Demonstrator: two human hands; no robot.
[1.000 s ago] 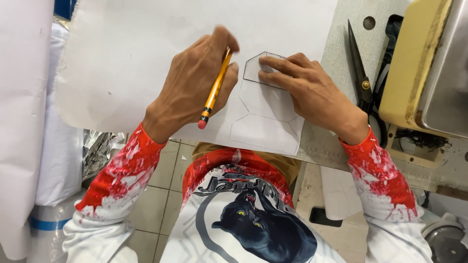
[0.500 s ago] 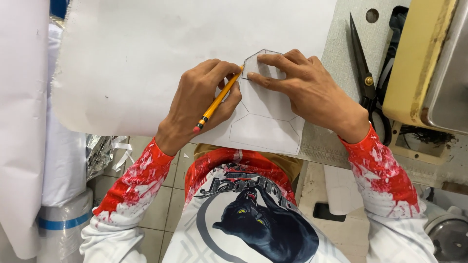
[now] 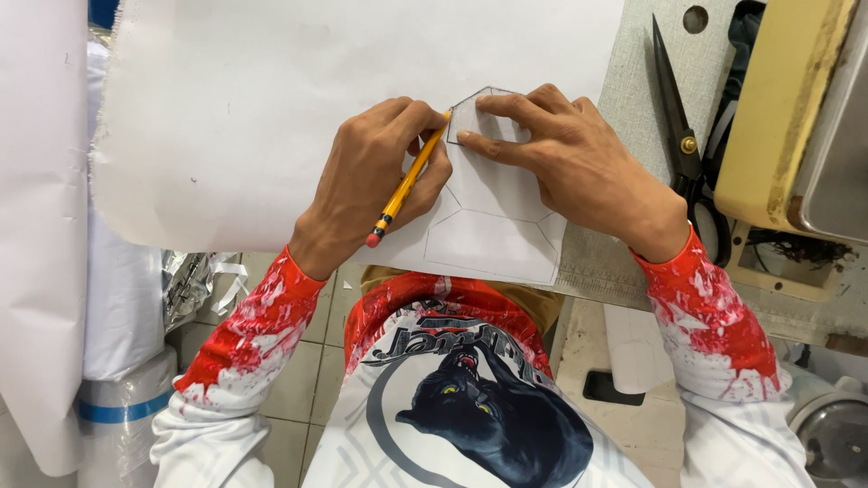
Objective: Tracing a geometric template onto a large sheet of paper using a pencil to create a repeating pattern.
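Our left hand [image 3: 380, 172] gripped the yellow pencil [image 3: 409, 185] against the hexagonal template [image 3: 477, 116], which our right hand [image 3: 570, 163] pinned flat on white fabric [image 3: 271, 108]; if those fingers eased, the template could shift and skew the line

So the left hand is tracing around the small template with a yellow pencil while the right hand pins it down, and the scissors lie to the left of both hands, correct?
Not quite. In the head view the scissors lie to the right of both hands, beside the sewing machine. The rest holds: left hand tracing with the yellow pencil, right hand pinning the template.
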